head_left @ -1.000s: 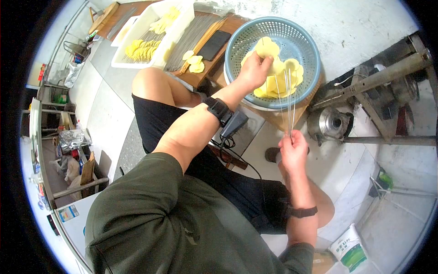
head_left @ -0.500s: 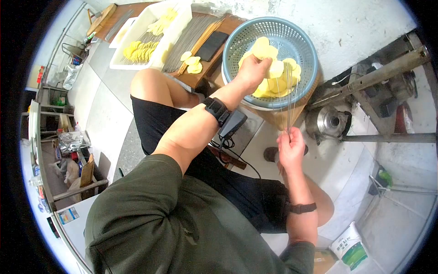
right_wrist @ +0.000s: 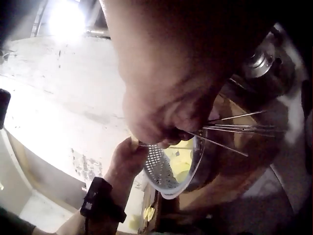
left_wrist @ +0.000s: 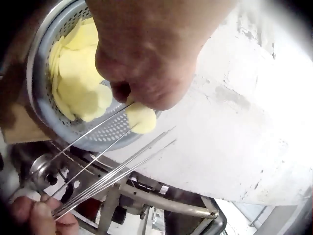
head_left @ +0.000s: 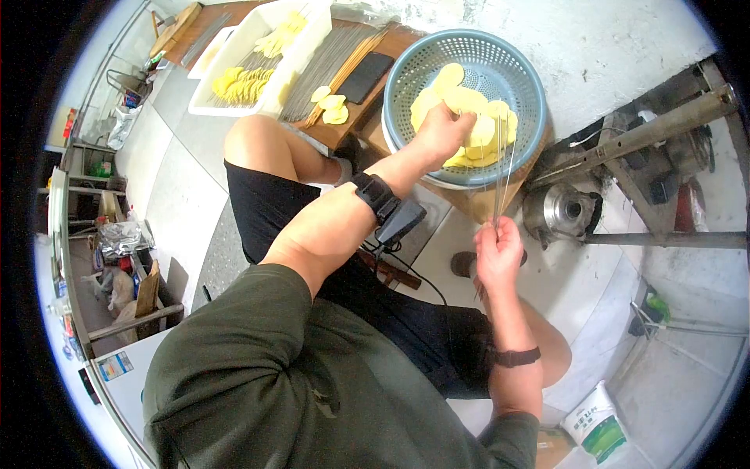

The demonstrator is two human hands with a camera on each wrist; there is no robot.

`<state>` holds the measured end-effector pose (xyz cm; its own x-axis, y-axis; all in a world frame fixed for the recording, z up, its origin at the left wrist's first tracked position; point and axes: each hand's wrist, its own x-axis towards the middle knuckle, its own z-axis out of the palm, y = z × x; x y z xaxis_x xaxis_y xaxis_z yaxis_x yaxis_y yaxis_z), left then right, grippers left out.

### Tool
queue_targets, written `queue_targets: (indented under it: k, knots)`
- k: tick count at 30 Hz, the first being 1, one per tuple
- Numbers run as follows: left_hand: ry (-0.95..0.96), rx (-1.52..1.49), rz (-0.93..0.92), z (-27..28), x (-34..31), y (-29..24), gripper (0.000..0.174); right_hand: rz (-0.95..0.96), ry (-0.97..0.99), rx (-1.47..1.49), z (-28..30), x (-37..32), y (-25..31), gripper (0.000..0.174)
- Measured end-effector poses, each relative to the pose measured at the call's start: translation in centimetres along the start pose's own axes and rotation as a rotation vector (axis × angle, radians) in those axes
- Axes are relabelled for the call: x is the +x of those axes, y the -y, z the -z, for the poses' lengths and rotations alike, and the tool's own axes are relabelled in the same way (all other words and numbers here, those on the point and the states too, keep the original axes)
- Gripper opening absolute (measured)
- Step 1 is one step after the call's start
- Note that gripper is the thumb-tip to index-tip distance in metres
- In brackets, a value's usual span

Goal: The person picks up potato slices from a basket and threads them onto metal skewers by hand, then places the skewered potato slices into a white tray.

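Observation:
My left hand [head_left: 445, 134] is over the near side of a blue perforated basket [head_left: 533, 94], pinching a thin yellow potato slice [left_wrist: 142, 121]. In the left wrist view one metal skewer [left_wrist: 115, 143] meets that slice. Below the basket, my right hand [head_left: 500, 254] grips several long metal skewers [head_left: 501, 176] by their lower ends, points fanned out toward the left hand. More potato slices [left_wrist: 76, 73] lie piled inside the basket. The left fingertips are partly hidden behind the hand in the left wrist view.
A white tray [head_left: 205, 103] of skewered slices stands at the back left. Beside it lie loose skewers [head_left: 316, 66], a black phone [head_left: 367, 78] and a few slices [head_left: 334, 109]. A metal kettle [head_left: 574, 209] and a metal frame [head_left: 664, 238] are at right.
My left hand has come slightly nearer the right hand, its slice now closer to the skewer points. The right hand has barely moved, still gripping the skewers.

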<state>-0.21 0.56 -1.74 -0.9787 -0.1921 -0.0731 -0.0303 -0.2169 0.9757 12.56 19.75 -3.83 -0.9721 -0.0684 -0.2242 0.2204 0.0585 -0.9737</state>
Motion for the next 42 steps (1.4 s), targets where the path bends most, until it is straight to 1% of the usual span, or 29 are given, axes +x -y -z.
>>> queue_targets:
  k: [2, 3, 4, 6, 8, 10, 14, 16, 20, 23, 25, 26, 29, 30, 32, 34, 36, 38, 40, 42]
  knots:
    - [0.009, 0.039, 0.011, -0.4, -0.3, -0.1, 0.027, 0.0, -0.017, 0.031, 0.0, 0.0, 0.1, 0.011]
    - [0.011, 0.023, -0.029, -0.6, -0.3, -0.1, 0.027, 0.0, -0.021, 0.031, 0.1, -0.1, 0.2, 0.011]
    - [0.009, 0.008, -0.069, -0.6, -0.4, -0.1, 0.027, -0.012, -0.026, 0.0, 0.2, -0.1, 0.3, 0.011]
    - [0.009, -0.03, -0.068, -0.7, -0.1, 0.0, 0.027, -0.024, -0.029, -0.029, 0.3, -0.2, 0.7, 0.011]
    - [0.008, -0.069, -0.066, -0.6, -0.1, 0.1, 0.027, -0.016, -0.009, -0.117, 0.6, -0.2, 1.1, 0.011]
    - [0.058, -0.105, -0.058, -0.6, -0.2, -0.2, 0.028, -0.034, -0.008, -0.099, 0.8, -0.3, 1.3, 0.011]
    - [0.1, -0.186, -0.056, -0.6, -0.5, -0.4, 0.028, -0.083, -0.009, -0.05, 1.0, -0.3, 1.8, 0.011]
    - [0.167, -0.148, -0.061, -0.4, -0.4, -0.3, 0.03, -0.079, -0.008, -0.053, 1.0, -0.5, 2.0, 0.01]
    - [0.134, -0.157, -0.064, -0.5, -0.6, -0.3, 0.028, -0.08, -0.004, -0.014, 1.0, -0.6, 1.9, 0.009]
    - [0.171, -0.116, -0.063, -0.4, -0.7, -0.6, 0.03, -0.055, -0.001, -0.043, 0.9, -0.6, 2.0, 0.009]
    - [0.227, -0.003, -0.029, -0.4, -0.9, -0.6, 0.031, -0.057, -0.004, -0.04, 0.9, -0.6, 2.1, 0.009]
    - [0.227, -0.003, -0.029, -0.5, -1.0, -0.4, 0.031, -0.057, -0.006, -0.037, 0.8, -0.5, 2.1, 0.01]
    - [0.162, -0.159, -0.02, -1.2, -1.7, 0.2, 0.032, -0.068, -0.021, 0.017, 0.9, -0.4, 2.4, 0.009]
    - [0.164, -0.16, -0.019, -1.2, -1.6, 0.3, 0.032, -0.068, -0.023, 0.016, 1.0, -0.3, 2.0, 0.009]
    - [0.012, -0.407, 0.097, -1.2, -1.1, 0.2, 0.032, 0.01, -0.038, -0.013, 1.1, -0.1, 1.0, 0.009]
    - [0.006, -0.437, 0.078, -1.5, -1.0, 0.2, 0.032, 0.017, -0.033, -0.014, 1.0, -0.2, 0.8, 0.009]
    - [-0.048, -0.592, 0.201, -1.5, -0.2, -0.6, 0.031, 0.033, -0.023, -0.015, 0.9, -0.1, 0.9, 0.009]
    - [-0.073, -0.579, 0.2, -1.7, -0.3, -1.0, 0.03, 0.062, -0.025, -0.06, 1.0, 0.0, 0.7, 0.011]
    - [-0.1, -0.566, 0.202, -1.7, -0.3, -0.9, 0.029, 0.074, -0.026, -0.043, 1.0, 0.0, 0.4, 0.011]
    - [-0.033, -0.576, 0.199, -1.6, -0.2, -0.4, 0.027, 0.084, -0.023, -0.028, 0.8, -0.1, 0.4, 0.011]
